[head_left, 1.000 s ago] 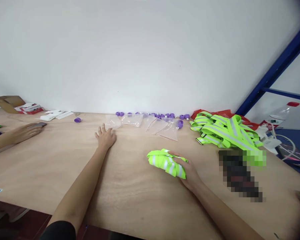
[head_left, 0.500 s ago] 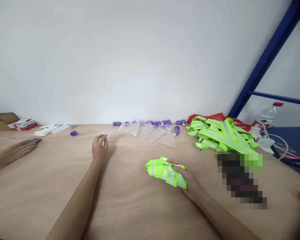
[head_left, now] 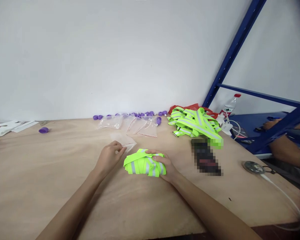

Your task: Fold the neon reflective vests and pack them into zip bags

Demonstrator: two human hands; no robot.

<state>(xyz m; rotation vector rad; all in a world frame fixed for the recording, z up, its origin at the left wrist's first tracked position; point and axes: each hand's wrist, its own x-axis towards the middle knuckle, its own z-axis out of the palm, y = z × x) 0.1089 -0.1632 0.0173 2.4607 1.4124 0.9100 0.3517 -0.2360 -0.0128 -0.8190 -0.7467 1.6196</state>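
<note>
A folded bundle of neon yellow-green reflective strap [head_left: 142, 164] with grey stripes is gripped from its right side by my right hand [head_left: 166, 166]. Just left of it, my left hand [head_left: 111, 156] pinches the edge of a clear zip-lock bag [head_left: 126, 140]. The bag's near end points toward the bundle, and a small gap separates them. Several more clear bags [head_left: 145, 128] lie overlapping farther back. At the back right sits a loose heap of the same reflective straps [head_left: 195, 121], partly on red plastic [head_left: 190, 107].
Purple caps [head_left: 140, 115] line the wall, and one purple cap [head_left: 43, 130] lies apart at left. White papers [head_left: 12, 126] are at far left. Right stand a bottle [head_left: 231, 104], a blurred dark item [head_left: 206, 158], a corded round device [head_left: 253, 167], a blue frame [head_left: 235, 53] and another person's arm [head_left: 286, 148].
My left hand has drawn a clear bag away from the others toward the bundle. The bundle stays in my right hand. The view has turned right, and the co-worker's hand at left is out of sight.
</note>
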